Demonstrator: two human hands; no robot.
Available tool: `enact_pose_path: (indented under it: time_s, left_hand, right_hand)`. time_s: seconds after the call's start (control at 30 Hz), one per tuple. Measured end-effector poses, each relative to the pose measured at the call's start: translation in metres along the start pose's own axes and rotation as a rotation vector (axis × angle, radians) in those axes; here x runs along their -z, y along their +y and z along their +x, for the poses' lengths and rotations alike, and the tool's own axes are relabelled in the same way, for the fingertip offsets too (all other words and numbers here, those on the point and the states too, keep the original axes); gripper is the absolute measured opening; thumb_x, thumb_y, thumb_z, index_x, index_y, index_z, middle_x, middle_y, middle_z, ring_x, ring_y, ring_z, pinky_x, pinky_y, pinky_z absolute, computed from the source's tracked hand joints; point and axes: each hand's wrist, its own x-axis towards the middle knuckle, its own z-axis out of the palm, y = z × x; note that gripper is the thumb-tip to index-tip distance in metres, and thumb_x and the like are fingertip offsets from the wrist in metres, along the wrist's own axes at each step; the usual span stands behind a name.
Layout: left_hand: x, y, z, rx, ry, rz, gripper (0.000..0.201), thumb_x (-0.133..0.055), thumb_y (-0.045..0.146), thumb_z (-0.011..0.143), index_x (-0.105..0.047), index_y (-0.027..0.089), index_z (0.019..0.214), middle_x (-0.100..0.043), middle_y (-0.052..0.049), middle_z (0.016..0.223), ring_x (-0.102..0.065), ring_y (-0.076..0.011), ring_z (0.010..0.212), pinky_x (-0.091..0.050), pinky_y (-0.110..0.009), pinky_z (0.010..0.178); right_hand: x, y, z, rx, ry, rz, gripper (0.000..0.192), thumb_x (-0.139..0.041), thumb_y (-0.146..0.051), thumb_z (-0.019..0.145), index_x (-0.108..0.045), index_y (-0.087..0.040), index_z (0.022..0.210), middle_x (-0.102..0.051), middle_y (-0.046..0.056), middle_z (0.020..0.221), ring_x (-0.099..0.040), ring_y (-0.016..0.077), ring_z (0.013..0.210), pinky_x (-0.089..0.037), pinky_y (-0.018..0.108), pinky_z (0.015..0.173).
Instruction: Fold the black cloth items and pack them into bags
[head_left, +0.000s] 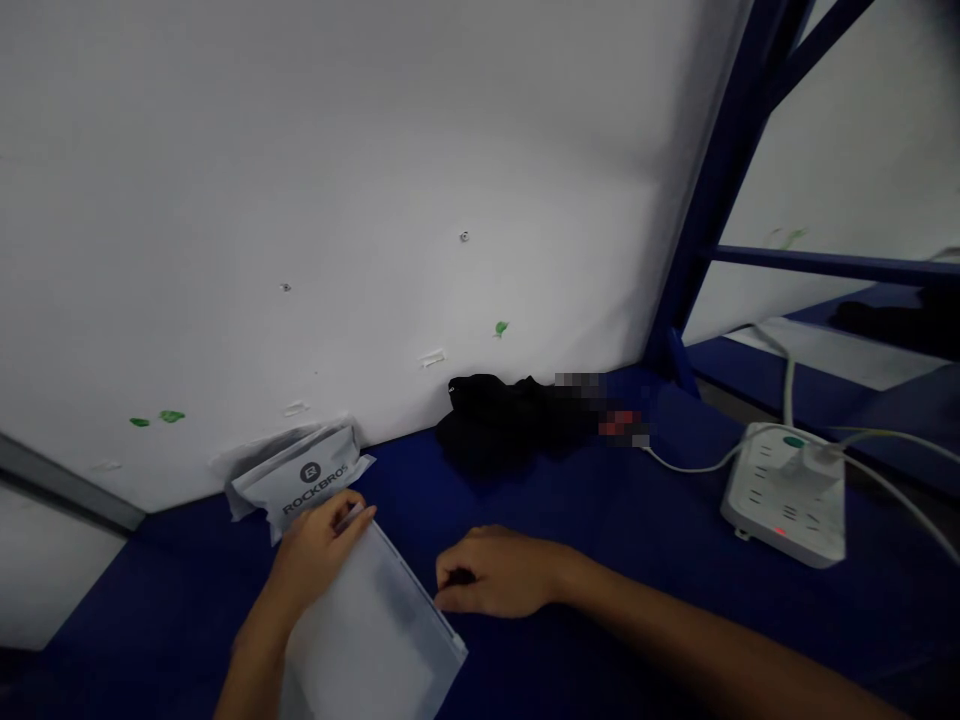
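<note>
A translucent frosted zip bag lies at the lower middle, its zip edge slanting down to the right. My left hand grips the bag's upper corner, thumb and fingers closed over it. The zip slider sits near the lower right end of that edge. My right hand is curled, with thumb and index tips at the bag's zip edge, above the slider. Whether those fingertips hold anything is unclear. Just behind my left hand, a grey-white packet printed ROCKBROS leans against the wall.
Dark blue table under the hands. A black cloth item lies against the white wall. At the right are a white power strip with a plugged-in adapter, several cables and a blue metal frame.
</note>
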Motion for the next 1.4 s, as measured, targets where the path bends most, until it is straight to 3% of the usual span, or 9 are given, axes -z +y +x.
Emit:
enact_pose_path:
  time_s: [0.23, 0.47, 0.6, 0.7, 0.8, 0.93, 1.03, 1.23, 1.4]
  left_hand:
    - [0.002, -0.014, 0.002, -0.034, -0.183, 0.011, 0.022, -0.052, 0.038, 0.09, -0.067, 0.026, 0.1, -0.07, 0.0, 0.087, -0.065, -0.0218, 0.083, -0.048, -0.032, 0.076]
    - [0.004, -0.009, 0.005, -0.079, 0.155, -0.2, 0.028, -0.049, 0.043, 0.093, -0.064, 0.022, 0.105, -0.067, -0.004, 0.098, -0.063, -0.0222, 0.093, -0.048, -0.034, 0.084]
    - [0.005, -0.012, 0.007, -0.023, 0.308, -0.25, 0.029, -0.047, 0.042, 0.093, -0.061, 0.022, 0.11, -0.065, -0.005, 0.106, -0.063, -0.023, 0.099, -0.049, -0.035, 0.087]
    - [0.001, -0.006, 0.007, -0.033, 0.422, -0.137, 0.032, -0.051, 0.042, 0.09, -0.061, 0.022, 0.113, -0.06, -0.007, 0.108, -0.061, -0.0256, 0.102, -0.051, -0.038, 0.086]
    - [-0.007, 0.014, 0.0, -0.196, 0.489, 0.103, 0.028, -0.059, 0.036, 0.086, -0.065, 0.021, 0.109, -0.054, -0.011, 0.117, -0.054, -0.0308, 0.116, -0.044, -0.046, 0.1]
    - [-0.02, 0.048, -0.016, -0.512, 0.104, 0.071, 0.023, -0.06, 0.03, 0.089, -0.065, 0.024, 0.111, -0.055, -0.01, 0.126, -0.053, -0.0278, 0.119, -0.041, -0.044, 0.103]
    - [-0.024, 0.065, -0.025, -0.575, -0.183, -0.072, 0.014, -0.05, 0.024, 0.095, -0.064, 0.023, 0.096, -0.064, -0.005, 0.105, -0.06, -0.0208, 0.099, -0.044, -0.038, 0.093]
    - [-0.019, 0.069, -0.028, -0.458, -0.319, -0.184, 0.016, -0.05, 0.031, 0.097, -0.063, 0.023, 0.091, -0.065, -0.001, 0.086, -0.058, -0.0167, 0.079, -0.042, -0.035, 0.083]
    - [-0.011, 0.065, -0.027, -0.369, -0.41, -0.191, 0.018, -0.047, 0.026, 0.096, -0.064, 0.024, 0.088, -0.063, -0.003, 0.101, -0.058, -0.0187, 0.093, -0.043, -0.034, 0.086]
  right_hand:
    - [-0.001, -0.003, -0.003, 0.028, -0.01, -0.099, 0.028, -0.058, -0.044, 0.09, -0.073, -0.023, 0.102, -0.074, 0.002, 0.091, -0.067, 0.0169, 0.08, -0.042, 0.024, 0.068]
    - [0.0, -0.007, -0.004, -0.021, -0.042, -0.067, 0.043, -0.058, -0.06, 0.087, -0.073, -0.021, 0.097, -0.073, 0.003, 0.088, -0.065, 0.0179, 0.078, -0.041, 0.025, 0.065]
    - [0.001, 0.0, -0.002, 0.045, -0.047, -0.028, 0.03, -0.066, -0.049, 0.085, -0.071, -0.02, 0.09, -0.07, 0.001, 0.085, -0.061, 0.0148, 0.073, -0.039, 0.023, 0.062]
    - [0.001, 0.005, 0.001, 0.042, -0.027, 0.154, 0.021, -0.065, -0.038, 0.088, -0.067, -0.018, 0.089, -0.064, -0.001, 0.078, -0.059, 0.012, 0.069, -0.041, 0.021, 0.062]
    - [0.001, 0.007, 0.005, -0.023, -0.009, 0.415, 0.019, -0.057, -0.033, 0.093, -0.063, -0.016, 0.093, -0.061, 0.0, 0.076, -0.06, 0.0114, 0.069, -0.045, 0.021, 0.063]
    - [-0.001, 0.008, 0.007, -0.016, 0.043, 0.409, 0.014, -0.059, -0.027, 0.09, -0.061, -0.015, 0.082, -0.057, -0.003, 0.07, -0.055, 0.0093, 0.063, -0.042, 0.02, 0.06]
    - [-0.002, 0.009, 0.006, 0.029, 0.084, 0.295, 0.011, -0.065, -0.02, 0.082, -0.061, -0.015, 0.074, -0.051, -0.006, 0.064, -0.046, 0.0074, 0.058, -0.037, 0.019, 0.057]
    - [-0.004, 0.013, 0.008, -0.023, 0.062, 0.48, 0.017, -0.063, -0.03, 0.086, -0.067, -0.014, 0.082, -0.058, -0.003, 0.069, -0.053, 0.0093, 0.062, -0.042, 0.021, 0.061]
    - [0.001, 0.009, 0.007, -0.058, 0.0, 0.476, 0.012, -0.064, -0.024, 0.083, -0.068, -0.015, 0.079, -0.061, -0.002, 0.068, -0.058, 0.0104, 0.064, -0.043, 0.021, 0.061]
